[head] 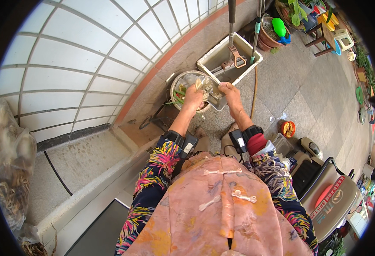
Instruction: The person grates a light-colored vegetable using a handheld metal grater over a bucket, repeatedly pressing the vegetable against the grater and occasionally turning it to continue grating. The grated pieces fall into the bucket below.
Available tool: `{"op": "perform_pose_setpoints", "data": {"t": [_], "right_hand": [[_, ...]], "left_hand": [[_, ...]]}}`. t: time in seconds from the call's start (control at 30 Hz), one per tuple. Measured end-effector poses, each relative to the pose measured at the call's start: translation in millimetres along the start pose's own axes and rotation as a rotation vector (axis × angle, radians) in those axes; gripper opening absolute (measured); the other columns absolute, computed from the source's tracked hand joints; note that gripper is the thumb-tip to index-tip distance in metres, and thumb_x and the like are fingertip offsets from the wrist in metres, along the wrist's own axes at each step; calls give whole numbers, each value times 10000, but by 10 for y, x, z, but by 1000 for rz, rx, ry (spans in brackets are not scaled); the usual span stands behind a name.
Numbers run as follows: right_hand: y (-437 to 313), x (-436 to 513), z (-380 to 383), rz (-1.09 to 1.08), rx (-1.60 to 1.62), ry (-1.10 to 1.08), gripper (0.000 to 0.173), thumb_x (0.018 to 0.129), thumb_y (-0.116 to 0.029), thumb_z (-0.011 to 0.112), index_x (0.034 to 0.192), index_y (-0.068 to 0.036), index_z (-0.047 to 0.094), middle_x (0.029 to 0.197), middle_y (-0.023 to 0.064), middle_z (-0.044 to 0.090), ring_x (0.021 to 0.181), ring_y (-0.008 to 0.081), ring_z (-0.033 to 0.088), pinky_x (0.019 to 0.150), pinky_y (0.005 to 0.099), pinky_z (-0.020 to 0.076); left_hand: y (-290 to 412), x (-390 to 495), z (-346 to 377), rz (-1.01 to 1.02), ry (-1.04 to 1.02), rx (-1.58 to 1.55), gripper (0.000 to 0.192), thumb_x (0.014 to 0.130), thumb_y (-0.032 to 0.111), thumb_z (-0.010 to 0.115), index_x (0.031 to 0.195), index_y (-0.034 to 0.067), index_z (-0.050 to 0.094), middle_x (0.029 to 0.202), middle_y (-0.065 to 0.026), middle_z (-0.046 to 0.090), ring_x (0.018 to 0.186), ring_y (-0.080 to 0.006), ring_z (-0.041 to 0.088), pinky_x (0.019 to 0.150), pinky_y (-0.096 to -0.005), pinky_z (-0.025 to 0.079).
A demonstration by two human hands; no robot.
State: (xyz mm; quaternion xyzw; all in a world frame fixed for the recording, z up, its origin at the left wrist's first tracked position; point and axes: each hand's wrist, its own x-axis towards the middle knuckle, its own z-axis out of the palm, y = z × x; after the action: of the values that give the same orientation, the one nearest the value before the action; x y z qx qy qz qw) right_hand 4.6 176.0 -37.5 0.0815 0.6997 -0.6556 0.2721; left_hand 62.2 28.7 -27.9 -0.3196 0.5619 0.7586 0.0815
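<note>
My right hand (pixel 231 93) grips the rim of a shallow rectangular metal tray (pixel 219 100), with wet-looking pieces inside. At the tray's left end, my left hand (pixel 194 97) is closed on a pale, crumpled piece of soft material (pixel 198 84); its exact kind cannot be told. Both hands are over or beside a round waste bin (pixel 174 84), which holds green plant scraps and clear plastic. The tray's left part overlaps the bin's right side in view.
Behind the bin stands a rectangular white basin (pixel 203 60), with a mop wringer (pixel 237 59) and poles in it. A hose (pixel 255 92) lies on the paving to the right. An orange bowl of food scraps (pixel 288 129) and a scooter (pixel 331 198) are at the right. A tiled wall (pixel 69 54) rises at the left.
</note>
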Motion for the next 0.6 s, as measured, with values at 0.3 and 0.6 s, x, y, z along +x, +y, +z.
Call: {"op": "perform_pose_setpoints", "data": {"t": [0.3,0.6], "right_hand": [[-39,176,-12,-62,-450,-140,243,831,-155,587,958,42,652,774,112,665,663,173,619,622,323,489],[148,193,240,-150,-327,88,311,852,-170,560,1077,38,611,926,254,658,886,386,635,802,419,475]], "left_hand": [[-6,227,-29,349,97,598,209,918,168,489,1011,1,574,667,-69,567,533,-134,522,452,-317,417],[-285,346,-4,341,227,590,274,876,156,473,1029,-51,567,723,-152,602,642,-214,582,607,-380,455]]}}
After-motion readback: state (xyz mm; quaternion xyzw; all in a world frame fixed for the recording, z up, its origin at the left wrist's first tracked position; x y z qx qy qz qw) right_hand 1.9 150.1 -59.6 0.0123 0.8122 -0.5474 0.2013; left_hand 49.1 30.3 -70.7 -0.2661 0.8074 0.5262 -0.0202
